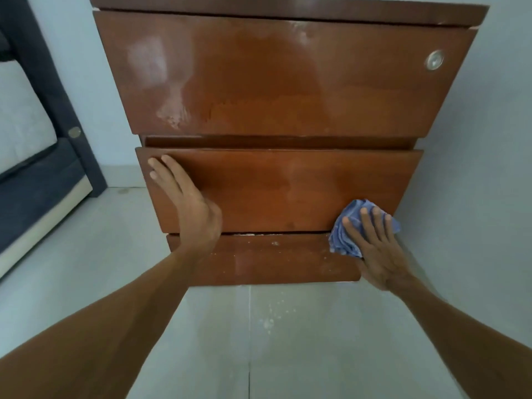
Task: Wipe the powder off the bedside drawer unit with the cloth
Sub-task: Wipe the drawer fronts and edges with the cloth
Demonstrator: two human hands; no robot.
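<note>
Wooden bedside drawer unit is filling 12 o'clock through centre, standing on grey floor tiles against a pale wall. Three drawer fronts are showing: top drawer, middle drawer, bottom drawer. One round metal lock fitting is sitting at 2 o'clock on the top drawer; any marking on it is too small to read. Two hands are showing, both bare. Left hand is lying flat on the middle drawer's 9 o'clock end, fingers straight and slightly apart, gripping nothing. Right hand is at 4 o'clock, pressing one crumpled blue cloth against the unit where the middle and bottom drawers are meeting at the right-hand corner; its fingers are spread out straight over the cloth, not curled round it. White powder specks are dotting the bottom drawer's upper edge, just at 9 o'clock from the cloth. A pale powdery smear is hazing the top drawer at 10 o'clock. More white specks are lying on the tiles at 6 o'clock, below the unit. A dark upholstered bed frame is showing at 9 o'clock, well apart from the unit, carrying one round metal disc and a light grey mattress.
</note>
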